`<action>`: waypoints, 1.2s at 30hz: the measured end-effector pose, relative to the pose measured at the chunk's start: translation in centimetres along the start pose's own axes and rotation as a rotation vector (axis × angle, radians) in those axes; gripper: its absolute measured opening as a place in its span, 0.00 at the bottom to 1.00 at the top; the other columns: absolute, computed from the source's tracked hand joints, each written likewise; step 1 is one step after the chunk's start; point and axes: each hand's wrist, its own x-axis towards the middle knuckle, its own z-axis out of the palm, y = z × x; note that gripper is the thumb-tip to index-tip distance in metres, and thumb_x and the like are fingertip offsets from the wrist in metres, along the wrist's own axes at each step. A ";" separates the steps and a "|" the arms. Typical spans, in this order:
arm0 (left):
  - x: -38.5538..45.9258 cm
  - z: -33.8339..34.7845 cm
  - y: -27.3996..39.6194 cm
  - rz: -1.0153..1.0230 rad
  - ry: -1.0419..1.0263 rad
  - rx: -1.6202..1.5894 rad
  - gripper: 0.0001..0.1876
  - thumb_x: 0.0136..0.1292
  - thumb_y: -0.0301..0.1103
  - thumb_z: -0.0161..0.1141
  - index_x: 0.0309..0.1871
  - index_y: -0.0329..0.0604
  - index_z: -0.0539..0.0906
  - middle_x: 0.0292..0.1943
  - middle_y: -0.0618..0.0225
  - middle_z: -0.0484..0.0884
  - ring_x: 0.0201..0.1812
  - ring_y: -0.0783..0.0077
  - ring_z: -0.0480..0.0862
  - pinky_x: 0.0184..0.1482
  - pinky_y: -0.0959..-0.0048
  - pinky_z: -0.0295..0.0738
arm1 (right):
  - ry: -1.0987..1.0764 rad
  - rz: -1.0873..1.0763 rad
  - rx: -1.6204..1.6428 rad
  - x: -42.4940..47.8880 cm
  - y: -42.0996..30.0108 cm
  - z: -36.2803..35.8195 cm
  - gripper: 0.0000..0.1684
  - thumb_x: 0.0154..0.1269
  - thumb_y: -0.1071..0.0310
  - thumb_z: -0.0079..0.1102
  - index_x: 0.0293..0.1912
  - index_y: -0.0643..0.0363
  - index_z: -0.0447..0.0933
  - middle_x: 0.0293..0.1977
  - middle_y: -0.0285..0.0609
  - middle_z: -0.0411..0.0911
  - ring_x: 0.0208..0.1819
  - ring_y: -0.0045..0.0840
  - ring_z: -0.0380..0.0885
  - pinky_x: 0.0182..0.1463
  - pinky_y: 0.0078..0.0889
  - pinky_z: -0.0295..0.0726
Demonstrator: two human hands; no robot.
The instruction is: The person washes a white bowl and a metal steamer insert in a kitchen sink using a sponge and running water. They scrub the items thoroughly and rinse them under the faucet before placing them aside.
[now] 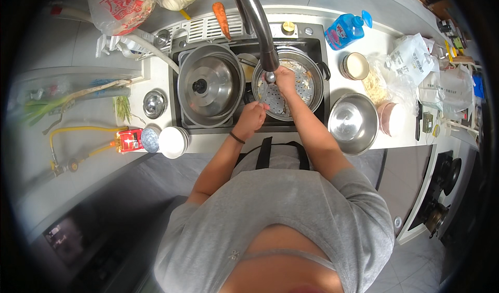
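My right hand [286, 81] is beside the mouth of the grey faucet [269, 55], above a round metal steamer pot [320, 94]. Its fingers are curled and partly hidden, so I cannot tell what they hold. Inside the pot, a perforated steamer plate [276, 104] carries light food scraps. My left hand [251, 118], with a dark band at the wrist, is by the pot's near-left rim. Those fingers are curled too, and any thing in them is too small to make out. In the left side of the sink, a metal lid with a black knob [199, 86] rests in a large basin [181, 102].
A carrot [221, 18] lies behind the sink near a blue soap bottle [345, 31]. To the right stand a steel bowl [353, 127], a small cup [356, 66] and plastic bags [413, 57]. White bowls [173, 141] and a steel dish [154, 104] sit left.
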 end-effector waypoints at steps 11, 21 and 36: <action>0.8 -0.8 0.5 0.028 -0.032 0.020 0.10 0.67 0.31 0.41 0.41 0.33 0.71 0.13 0.78 0.64 0.11 0.86 0.57 0.11 0.84 0.48 | -0.114 0.152 0.394 0.0 -3.0 0.3 0.11 0.65 0.74 0.47 0.44 0.68 0.74 0.34 0.48 0.80 0.35 0.27 0.82 0.34 0.21 0.83; 0.9 -1.4 1.7 -0.024 -0.061 0.002 0.11 0.68 0.31 0.40 0.41 0.33 0.71 0.13 0.77 0.64 0.11 0.86 0.57 0.11 0.84 0.49 | -0.073 0.043 0.200 1.9 -1.5 0.1 0.09 0.64 0.70 0.53 0.35 0.66 0.79 0.29 0.43 0.81 0.28 0.20 0.80 0.29 0.16 0.80; -0.4 -2.0 2.1 -0.147 -0.132 -0.080 0.09 0.69 0.32 0.41 0.39 0.37 0.70 0.12 0.77 0.61 0.11 0.85 0.58 0.11 0.85 0.50 | -0.296 0.040 0.141 0.4 -2.4 -1.4 0.11 0.61 0.78 0.50 0.43 0.62 0.77 0.33 0.37 0.80 0.27 0.15 0.77 0.28 0.17 0.74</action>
